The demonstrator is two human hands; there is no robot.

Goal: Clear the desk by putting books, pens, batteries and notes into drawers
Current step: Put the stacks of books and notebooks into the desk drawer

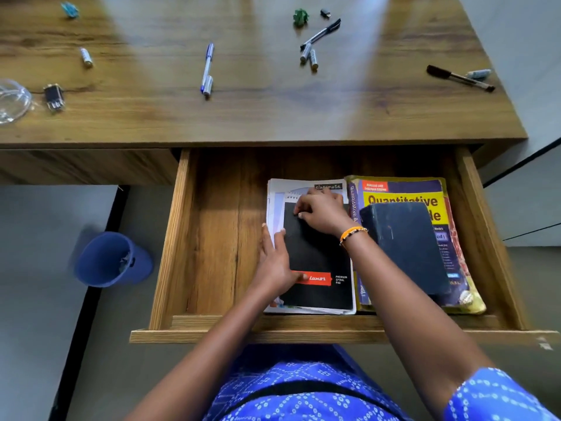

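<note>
The drawer [212, 238] under the desk stands pulled out. Inside it a black spiral pad [321, 268] lies on a white notebook [279, 192]. To their right a small dark book [406, 244] lies on a yellow book [403, 205]. My left hand [274, 262] rests on the pad's left edge with straight fingers. My right hand [321, 214] has curled fingers at the pad's top edge. On the desk [243, 117] lie a blue pen [207, 66], a black pen [321, 33], a dark marker [460, 78] and several batteries [309, 56].
A clear glass bowl [12, 100] and a small black part [54, 97] sit at the desk's left edge. A green crumpled note [300, 17] and a blue one [69, 10] lie at the back. A blue bin [112, 259] stands on the floor to the left.
</note>
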